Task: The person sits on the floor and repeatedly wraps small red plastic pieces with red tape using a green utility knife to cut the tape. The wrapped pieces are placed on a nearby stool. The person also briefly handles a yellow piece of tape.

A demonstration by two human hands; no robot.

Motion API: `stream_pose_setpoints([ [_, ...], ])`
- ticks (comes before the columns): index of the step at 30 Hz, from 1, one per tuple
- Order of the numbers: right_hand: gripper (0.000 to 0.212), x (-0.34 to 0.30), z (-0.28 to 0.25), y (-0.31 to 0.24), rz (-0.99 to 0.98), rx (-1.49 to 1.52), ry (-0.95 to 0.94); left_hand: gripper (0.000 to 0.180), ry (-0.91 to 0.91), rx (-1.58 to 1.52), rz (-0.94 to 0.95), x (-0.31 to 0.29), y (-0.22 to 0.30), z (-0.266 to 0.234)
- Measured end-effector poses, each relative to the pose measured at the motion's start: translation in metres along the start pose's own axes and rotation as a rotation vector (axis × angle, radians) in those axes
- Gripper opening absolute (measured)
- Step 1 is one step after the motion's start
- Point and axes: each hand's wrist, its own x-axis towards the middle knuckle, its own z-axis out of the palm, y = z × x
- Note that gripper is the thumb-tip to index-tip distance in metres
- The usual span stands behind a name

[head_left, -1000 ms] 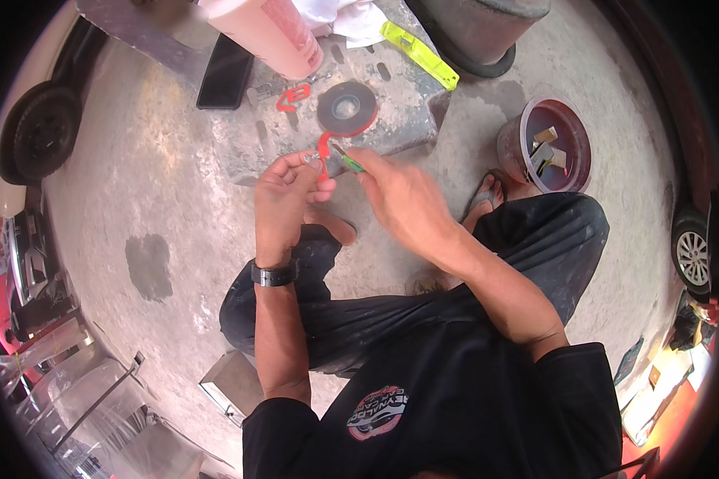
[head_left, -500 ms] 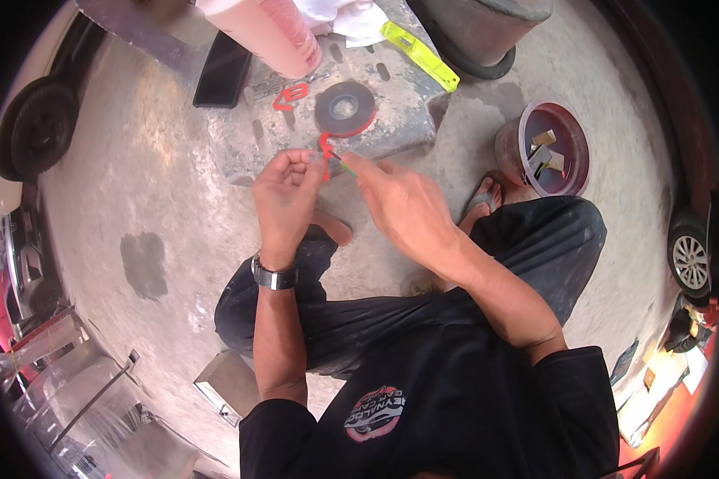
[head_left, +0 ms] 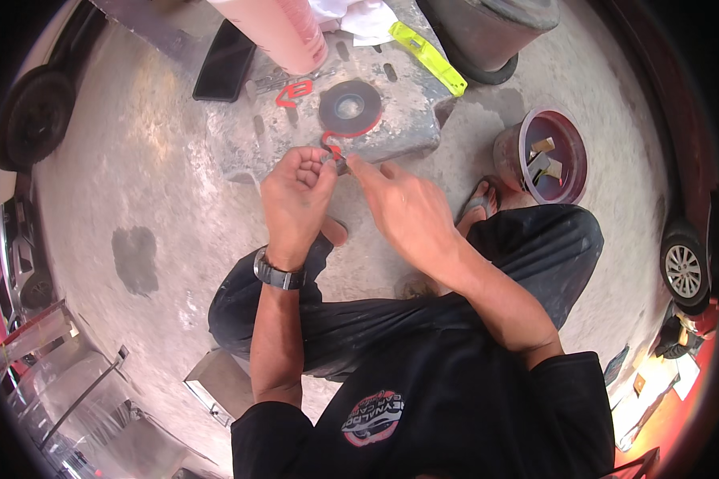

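Pinching a small grey piece (head_left: 327,159) between thumb and fingers: left hand (head_left: 298,182). Right hand (head_left: 403,199) curled closed around a slim tool (head_left: 343,164), mostly hidden; its tip sits near the left fingertips. Tape roll (head_left: 350,108) lies flat on the worn surface (head_left: 411,142), just beyond both hands; its red strip (head_left: 332,147) trails toward the fingertips. Red cut-out (head_left: 294,93) lies left of the roll, black phone (head_left: 225,62) farther left.
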Motion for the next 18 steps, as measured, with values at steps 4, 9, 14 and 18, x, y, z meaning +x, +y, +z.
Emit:
stream_pose_setpoints([
  [4,0.043,-0.0005,-0.0015,-0.0048,-0.016,-0.076,0.005,0.014,0.025,0.020,0.000,-0.0025,0.0067,0.0003],
  [9,0.052,-0.0015,-0.0022,-0.0058,-0.046,-0.186,-0.077,0.015,0.040,0.063,0.046,-0.0031,0.0028,0.0005],
  [14,0.053,-0.0015,-0.0019,-0.0094,-0.074,-0.264,-0.065,0.016,0.060,0.138,0.090,-0.0025,-0.0011,0.0007],
  [18,0.053,-0.0011,0.0034,-0.0086,-0.089,-0.324,-0.073,0.016,0.060,0.178,0.114,-0.0022,-0.0019,0.0008],
])
